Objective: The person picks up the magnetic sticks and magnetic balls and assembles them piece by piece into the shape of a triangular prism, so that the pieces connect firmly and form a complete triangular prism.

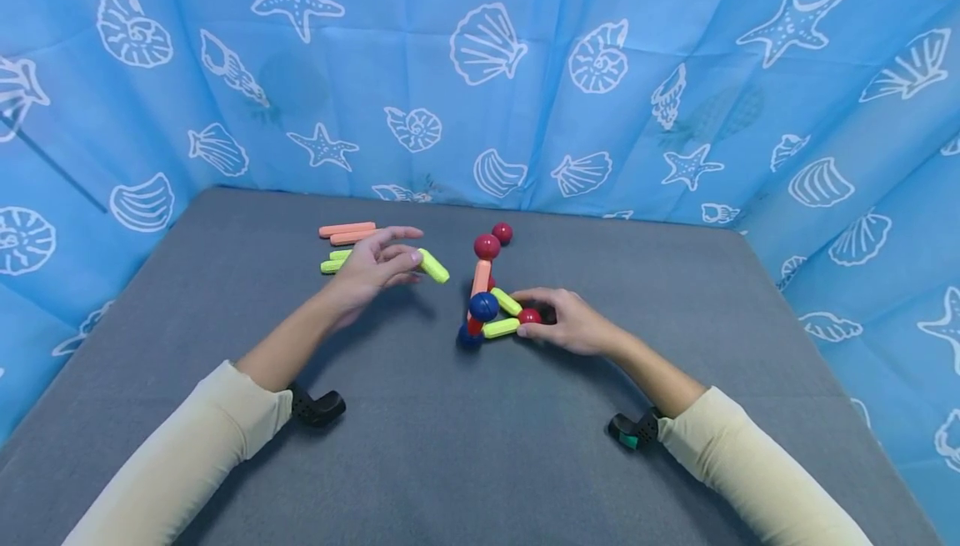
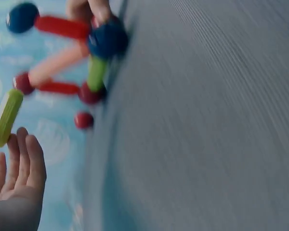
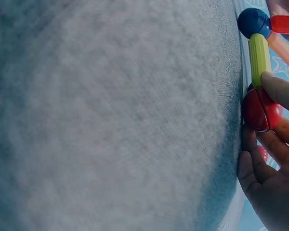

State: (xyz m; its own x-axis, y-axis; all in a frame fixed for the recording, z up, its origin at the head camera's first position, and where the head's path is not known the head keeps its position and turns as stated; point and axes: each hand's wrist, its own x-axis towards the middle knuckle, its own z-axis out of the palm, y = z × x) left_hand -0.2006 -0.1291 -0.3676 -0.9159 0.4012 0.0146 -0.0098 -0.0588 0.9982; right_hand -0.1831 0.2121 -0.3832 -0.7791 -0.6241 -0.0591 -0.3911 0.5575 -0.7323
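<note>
My left hand [image 1: 366,273] pinches a yellow-green magnetic rod [image 1: 433,266] between thumb and fingers, raised over the table left of a ball-and-rod structure. In the left wrist view that rod [image 2: 8,118] slants upward. My right hand [image 1: 568,321] grips a red ball [image 1: 529,318] at the structure's right corner, thumb and fingers around it. Two yellow-green rods [image 1: 501,328] run from this ball toward the rest of the base. Upright red rods [image 2: 62,27] carry a blue ball [image 1: 483,306] and a red ball [image 1: 487,247], joined on top by an orange rod [image 1: 482,278].
A loose red ball [image 1: 502,233] lies behind the structure. Two orange rods [image 1: 352,237] and two yellow-green rods [image 1: 332,266] lie on the grey table [image 1: 420,446] near my left hand. A blue curtain [image 1: 375,71] with shell prints hangs behind the table.
</note>
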